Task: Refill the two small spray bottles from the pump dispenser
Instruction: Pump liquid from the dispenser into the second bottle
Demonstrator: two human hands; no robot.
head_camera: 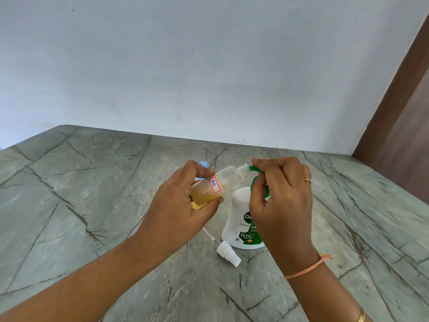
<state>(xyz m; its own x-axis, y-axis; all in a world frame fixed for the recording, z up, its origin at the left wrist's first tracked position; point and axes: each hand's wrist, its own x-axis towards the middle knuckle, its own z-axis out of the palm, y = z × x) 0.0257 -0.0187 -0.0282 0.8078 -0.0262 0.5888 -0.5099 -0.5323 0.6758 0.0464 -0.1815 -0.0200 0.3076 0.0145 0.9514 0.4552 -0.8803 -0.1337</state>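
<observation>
Head view: a person works with bare hands over a grey veined stone counter [92, 205]. The left hand [176, 205] wraps its grip around a small clear spray bottle [216, 185], tilted with its open threaded neck pointing toward the other hand. The bottle carries a red-bordered label and holds amber liquid filling roughly its lower half. The right hand [281, 201] has its grip pressed down on the green pump head [255, 169] of a white handwash pump dispenser [241, 221], which stands on the counter directly under that hand. The green nozzle sits just at the bottle's mouth.

Below the left grip, near the dispenser's base, a white spray cap [228, 253] lies on its side, its thin dip tube trailing away.

Behind the left grip, a bit of pale blue plastic [203, 164] peeks out; possibly the second bottle, but it cannot be identified.

Judging by this, the first bottle is mid-refill and uncapped; topping up, recapping and the second bottle remain.
</observation>
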